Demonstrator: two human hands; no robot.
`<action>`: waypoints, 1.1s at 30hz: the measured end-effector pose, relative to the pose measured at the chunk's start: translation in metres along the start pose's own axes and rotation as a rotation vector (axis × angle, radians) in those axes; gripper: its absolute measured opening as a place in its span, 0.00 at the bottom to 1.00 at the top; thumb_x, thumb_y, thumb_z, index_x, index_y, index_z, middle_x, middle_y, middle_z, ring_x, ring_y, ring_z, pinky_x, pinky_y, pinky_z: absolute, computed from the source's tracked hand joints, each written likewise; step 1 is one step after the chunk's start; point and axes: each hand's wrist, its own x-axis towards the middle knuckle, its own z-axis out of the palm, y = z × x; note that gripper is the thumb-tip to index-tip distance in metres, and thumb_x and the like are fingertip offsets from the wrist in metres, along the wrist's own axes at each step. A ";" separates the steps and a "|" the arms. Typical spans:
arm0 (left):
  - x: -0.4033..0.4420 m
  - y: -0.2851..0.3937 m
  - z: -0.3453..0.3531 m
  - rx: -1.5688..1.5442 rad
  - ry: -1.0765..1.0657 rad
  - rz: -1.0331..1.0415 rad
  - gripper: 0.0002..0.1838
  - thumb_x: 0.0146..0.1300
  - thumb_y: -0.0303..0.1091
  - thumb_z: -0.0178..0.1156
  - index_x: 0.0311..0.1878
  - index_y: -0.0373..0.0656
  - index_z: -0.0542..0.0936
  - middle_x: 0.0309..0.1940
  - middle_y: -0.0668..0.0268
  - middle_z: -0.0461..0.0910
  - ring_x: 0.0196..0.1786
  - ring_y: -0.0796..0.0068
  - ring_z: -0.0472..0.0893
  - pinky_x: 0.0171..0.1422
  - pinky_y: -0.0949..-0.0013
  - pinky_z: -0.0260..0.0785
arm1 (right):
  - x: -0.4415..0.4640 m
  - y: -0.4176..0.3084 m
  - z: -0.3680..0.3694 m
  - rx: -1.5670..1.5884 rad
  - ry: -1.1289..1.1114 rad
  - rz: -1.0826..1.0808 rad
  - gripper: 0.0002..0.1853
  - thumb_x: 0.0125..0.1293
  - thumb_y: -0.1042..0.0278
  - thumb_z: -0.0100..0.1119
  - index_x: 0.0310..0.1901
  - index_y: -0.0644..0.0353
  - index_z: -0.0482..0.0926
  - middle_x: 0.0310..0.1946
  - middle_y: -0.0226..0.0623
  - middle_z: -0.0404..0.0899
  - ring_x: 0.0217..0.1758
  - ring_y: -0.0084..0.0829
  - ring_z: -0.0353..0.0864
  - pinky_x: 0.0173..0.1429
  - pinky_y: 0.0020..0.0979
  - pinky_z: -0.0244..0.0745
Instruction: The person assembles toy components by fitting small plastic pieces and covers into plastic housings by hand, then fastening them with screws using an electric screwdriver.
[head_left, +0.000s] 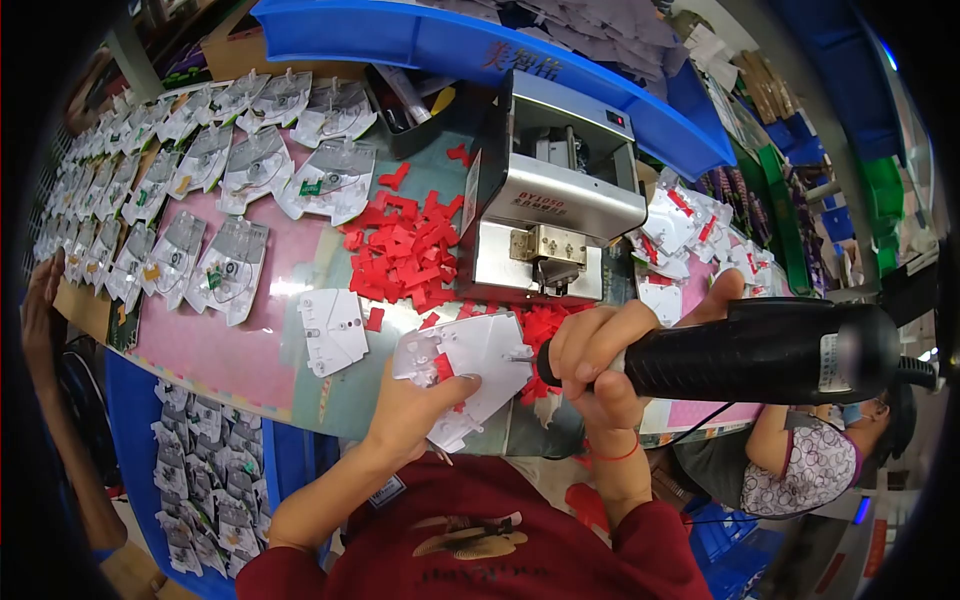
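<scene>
My left hand (425,405) grips a white plastic housing (485,360), its thumb lying beside a red plastic piece (443,367) set in it. In my right hand (610,360) is a black electric screwdriver (760,350), held level with its tip pointing left. The bit reaches the right edge area of the housing; whether it sits on a screw I cannot make out. Just beyond my hands lies a heap of red plastic pieces (405,250), and another white housing (333,332) rests on the table left of them.
A metal screw feeder machine (550,200) stands behind my hands. Rows of assembled housings (228,270) cover the table's left side. A blue bin (290,470) holds more parts below. People are at left (45,340) and right (800,465); white parts with red pieces (690,220) lie right of the machine.
</scene>
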 end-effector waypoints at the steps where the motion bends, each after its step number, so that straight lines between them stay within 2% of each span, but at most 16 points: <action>1: -0.001 0.002 0.001 0.017 -0.015 -0.025 0.20 0.44 0.18 0.61 0.43 0.34 0.71 0.34 0.62 0.77 0.34 0.75 0.78 0.39 0.72 0.71 | -0.003 0.001 0.000 -0.004 0.013 -0.001 0.15 0.53 0.67 0.61 0.33 0.58 0.62 0.16 0.34 0.70 0.16 0.23 0.67 0.22 0.24 0.65; 2: -0.003 0.006 0.002 0.034 -0.030 -0.050 0.19 0.44 0.18 0.61 0.43 0.34 0.72 0.34 0.63 0.77 0.34 0.75 0.78 0.39 0.72 0.71 | -0.006 0.003 0.001 -0.009 0.026 -0.002 0.18 0.53 0.68 0.61 0.36 0.55 0.59 0.17 0.34 0.70 0.16 0.24 0.67 0.22 0.24 0.65; 3: -0.003 0.009 0.003 0.051 -0.045 -0.074 0.19 0.44 0.18 0.61 0.43 0.35 0.72 0.33 0.63 0.77 0.34 0.75 0.78 0.39 0.72 0.71 | -0.011 0.007 -0.008 0.016 -0.023 -0.013 0.29 0.51 0.74 0.61 0.48 0.51 0.51 0.19 0.35 0.71 0.19 0.26 0.70 0.25 0.27 0.67; 5: -0.004 0.009 0.004 0.048 -0.045 -0.085 0.19 0.44 0.19 0.61 0.43 0.35 0.72 0.34 0.63 0.77 0.34 0.75 0.78 0.38 0.73 0.71 | -0.010 0.008 -0.006 0.068 -0.073 -0.072 0.40 0.49 0.79 0.62 0.58 0.48 0.47 0.22 0.35 0.72 0.22 0.29 0.73 0.27 0.29 0.70; 8: -0.004 0.011 0.005 0.049 -0.074 -0.110 0.20 0.44 0.19 0.62 0.43 0.35 0.72 0.34 0.63 0.77 0.35 0.75 0.78 0.39 0.72 0.71 | 0.002 -0.002 0.002 0.093 -0.174 -0.148 0.31 0.47 0.80 0.64 0.51 0.52 0.59 0.20 0.35 0.72 0.20 0.30 0.73 0.25 0.29 0.69; 11: -0.004 0.018 0.008 0.069 -0.109 -0.125 0.20 0.43 0.19 0.61 0.44 0.35 0.72 0.34 0.63 0.77 0.35 0.75 0.78 0.39 0.72 0.71 | 0.015 -0.014 -0.006 0.062 -0.382 -0.087 0.21 0.46 0.79 0.66 0.41 0.54 0.68 0.18 0.35 0.72 0.18 0.31 0.73 0.23 0.29 0.68; 14: -0.007 0.027 0.012 0.095 -0.127 -0.141 0.21 0.43 0.18 0.62 0.44 0.35 0.72 0.34 0.64 0.78 0.34 0.75 0.78 0.39 0.72 0.71 | 0.016 -0.020 -0.003 0.127 -0.357 -0.041 0.14 0.44 0.76 0.68 0.31 0.57 0.72 0.17 0.34 0.73 0.16 0.32 0.73 0.22 0.28 0.68; 18: -0.008 0.028 0.009 0.157 -0.160 -0.111 0.20 0.43 0.20 0.62 0.44 0.35 0.73 0.34 0.64 0.78 0.34 0.77 0.78 0.38 0.73 0.70 | 0.004 -0.022 0.005 0.199 -0.178 -0.026 0.10 0.46 0.73 0.68 0.26 0.57 0.74 0.16 0.33 0.73 0.17 0.32 0.73 0.23 0.29 0.69; 21: -0.005 0.016 0.006 0.159 -0.183 -0.039 0.20 0.44 0.21 0.62 0.44 0.34 0.73 0.34 0.64 0.78 0.33 0.78 0.77 0.37 0.74 0.70 | 0.004 -0.024 0.000 0.086 -0.139 0.006 0.08 0.47 0.71 0.67 0.26 0.58 0.75 0.16 0.34 0.73 0.19 0.33 0.74 0.25 0.30 0.69; 24: 0.001 0.010 0.004 0.171 -0.200 -0.047 0.20 0.45 0.22 0.62 0.45 0.33 0.73 0.34 0.63 0.78 0.33 0.79 0.77 0.36 0.76 0.69 | 0.011 -0.020 -0.005 0.007 -0.095 -0.084 0.08 0.47 0.69 0.67 0.26 0.59 0.76 0.17 0.34 0.74 0.21 0.33 0.74 0.27 0.31 0.70; 26: 0.004 0.004 0.003 0.157 -0.195 -0.034 0.20 0.45 0.21 0.62 0.45 0.32 0.73 0.35 0.63 0.78 0.33 0.79 0.77 0.36 0.76 0.69 | 0.020 -0.023 -0.016 -0.081 -0.065 -0.019 0.10 0.47 0.64 0.66 0.24 0.61 0.76 0.17 0.35 0.75 0.20 0.33 0.73 0.28 0.31 0.70; 27: 0.005 0.003 0.002 0.151 -0.192 -0.026 0.20 0.45 0.21 0.62 0.45 0.32 0.73 0.35 0.63 0.78 0.34 0.79 0.77 0.36 0.76 0.69 | 0.028 -0.013 -0.022 -0.056 -0.076 -0.159 0.09 0.50 0.67 0.63 0.25 0.63 0.75 0.19 0.35 0.75 0.20 0.30 0.73 0.27 0.28 0.69; 31: 0.007 0.001 0.000 0.130 -0.192 -0.109 0.22 0.45 0.20 0.61 0.47 0.32 0.72 0.37 0.62 0.78 0.36 0.77 0.77 0.40 0.74 0.70 | 0.038 0.010 -0.030 -0.236 0.061 -0.185 0.07 0.54 0.74 0.59 0.29 0.65 0.71 0.24 0.36 0.73 0.20 0.21 0.72 0.26 0.20 0.69; 32: 0.007 0.001 0.000 0.123 -0.200 -0.133 0.22 0.45 0.20 0.60 0.47 0.32 0.72 0.37 0.62 0.77 0.37 0.76 0.77 0.40 0.73 0.71 | 0.042 0.016 -0.041 -0.367 -0.094 -0.232 0.15 0.53 0.78 0.57 0.43 0.67 0.68 0.23 0.36 0.73 0.20 0.21 0.72 0.25 0.20 0.69; 33: 0.007 0.000 0.000 0.116 -0.207 -0.156 0.22 0.45 0.19 0.60 0.48 0.32 0.72 0.38 0.62 0.77 0.38 0.76 0.78 0.41 0.73 0.71 | 0.040 0.019 -0.041 -0.339 -0.004 -0.200 0.20 0.53 0.79 0.57 0.48 0.67 0.63 0.23 0.36 0.73 0.19 0.21 0.72 0.24 0.21 0.68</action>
